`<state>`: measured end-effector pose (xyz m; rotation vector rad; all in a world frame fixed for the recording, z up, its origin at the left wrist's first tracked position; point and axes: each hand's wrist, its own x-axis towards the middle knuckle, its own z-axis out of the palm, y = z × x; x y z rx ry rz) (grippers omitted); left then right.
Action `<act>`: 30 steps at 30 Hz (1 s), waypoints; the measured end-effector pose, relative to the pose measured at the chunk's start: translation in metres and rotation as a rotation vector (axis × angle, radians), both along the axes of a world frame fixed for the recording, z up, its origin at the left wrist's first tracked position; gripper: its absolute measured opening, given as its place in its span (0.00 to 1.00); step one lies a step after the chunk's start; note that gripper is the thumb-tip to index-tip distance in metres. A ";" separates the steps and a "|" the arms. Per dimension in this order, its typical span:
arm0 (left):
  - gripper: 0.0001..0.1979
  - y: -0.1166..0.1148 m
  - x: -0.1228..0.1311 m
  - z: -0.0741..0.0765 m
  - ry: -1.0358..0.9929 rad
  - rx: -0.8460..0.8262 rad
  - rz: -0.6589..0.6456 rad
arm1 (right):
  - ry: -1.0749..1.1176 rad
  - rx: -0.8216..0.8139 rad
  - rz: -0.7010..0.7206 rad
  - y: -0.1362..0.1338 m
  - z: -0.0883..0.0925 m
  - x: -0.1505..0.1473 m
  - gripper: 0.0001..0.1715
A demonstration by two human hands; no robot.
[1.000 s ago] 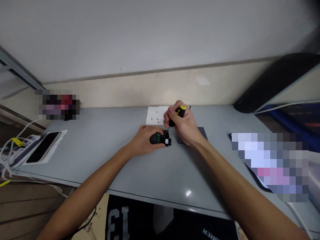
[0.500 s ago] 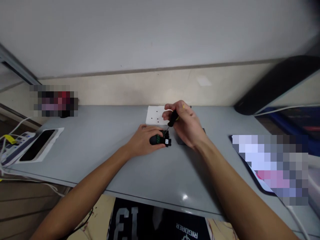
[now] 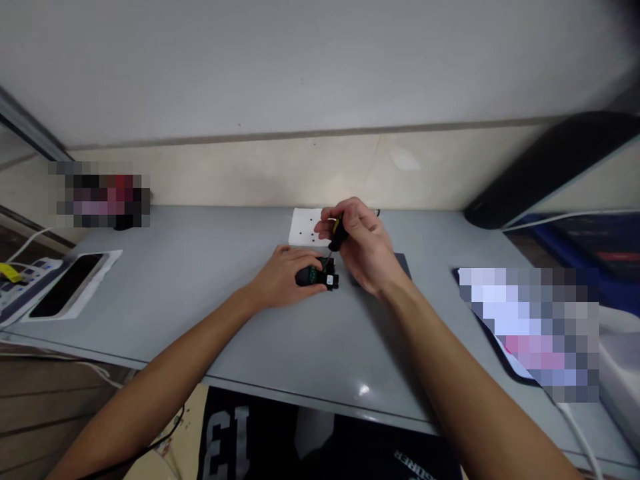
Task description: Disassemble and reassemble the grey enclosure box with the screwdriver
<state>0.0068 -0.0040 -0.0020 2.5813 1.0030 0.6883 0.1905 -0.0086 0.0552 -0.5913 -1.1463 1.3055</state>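
Observation:
My left hand (image 3: 280, 275) is closed round a small black device (image 3: 317, 276) with a green circuit board showing, pressed down on the grey table (image 3: 210, 300). My right hand (image 3: 363, 247) grips a screwdriver (image 3: 337, 237) with a black and yellow handle. Its thin shaft points down into the device's right end. A white sheet (image 3: 303, 228) with several tiny dark screws lies just behind the hands.
A dark flat pad (image 3: 403, 265) lies under my right wrist. A phone in a white tray (image 3: 67, 291) and a power strip (image 3: 15, 283) sit at the far left. A black curved object (image 3: 545, 167) stands at the back right.
My right hand has turned on the screwdriver handle, so the yellow cap is now mostly covered. The camera view drifted slightly; the left hand keeps its hold.

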 end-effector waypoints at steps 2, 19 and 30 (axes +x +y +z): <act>0.12 0.000 0.000 -0.001 -0.012 0.008 -0.004 | -0.023 -0.005 -0.023 0.000 -0.001 -0.003 0.18; 0.12 0.000 -0.001 0.000 0.001 0.006 -0.017 | 0.064 -0.049 -0.063 0.004 -0.001 0.002 0.15; 0.12 0.001 -0.001 -0.003 -0.014 0.008 -0.009 | 0.074 -0.104 0.001 0.001 0.006 0.006 0.17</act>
